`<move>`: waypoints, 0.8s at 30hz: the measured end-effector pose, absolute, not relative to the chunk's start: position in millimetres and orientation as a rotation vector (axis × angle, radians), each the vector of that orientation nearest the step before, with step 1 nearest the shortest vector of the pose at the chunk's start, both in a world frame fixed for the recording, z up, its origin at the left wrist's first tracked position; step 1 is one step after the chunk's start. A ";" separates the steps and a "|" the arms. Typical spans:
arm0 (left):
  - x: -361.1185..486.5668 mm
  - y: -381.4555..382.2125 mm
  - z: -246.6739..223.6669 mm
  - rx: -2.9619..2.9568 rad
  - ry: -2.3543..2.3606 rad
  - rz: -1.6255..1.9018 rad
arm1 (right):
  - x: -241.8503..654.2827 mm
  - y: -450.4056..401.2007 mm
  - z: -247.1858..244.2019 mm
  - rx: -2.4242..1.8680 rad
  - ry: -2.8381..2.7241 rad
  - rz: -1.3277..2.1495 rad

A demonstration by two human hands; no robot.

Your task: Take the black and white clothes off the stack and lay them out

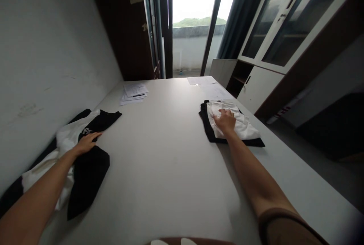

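My left hand [87, 142] lies on a black garment [89, 175] with a small white print, its fingers stretched out over the cloth. Under and beside it, white cloth [68, 136] and more black cloth form a loose, crumpled heap along the wall. My right hand [226, 120] rests with fingers apart on a folded white garment [246, 125]. That white piece sits on top of folded black clothing [209, 129], whose edges stick out on the left and front. The undersides of both hands are hidden.
White table [170, 154] with a wall [57, 48] on its left. Papers [135, 91] with a dark pen lie at the far left, and flat sheets [210, 86] at the far right. Beyond the right edge stands a cabinet [261, 89]; a glass door lies behind the table.
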State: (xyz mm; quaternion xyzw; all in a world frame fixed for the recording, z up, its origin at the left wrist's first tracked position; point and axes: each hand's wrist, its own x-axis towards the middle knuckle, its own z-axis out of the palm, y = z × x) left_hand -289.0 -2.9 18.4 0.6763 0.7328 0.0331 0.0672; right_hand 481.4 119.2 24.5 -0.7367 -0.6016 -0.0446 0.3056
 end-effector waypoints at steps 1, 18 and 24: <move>-295.2 -2.9 21.4 2.021 2.181 0.125 | 486.9 120.4 23.1 -2.004 -1.580 -0.103; -145.9 24.1 21.6 2.116 1.875 0.565 | 382.8 75.0 75.2 -1.277 -1.728 -0.030; -80.4 33.6 45.6 2.070 1.788 0.910 | 260.4 -16.6 46.6 -0.213 -2.555 0.522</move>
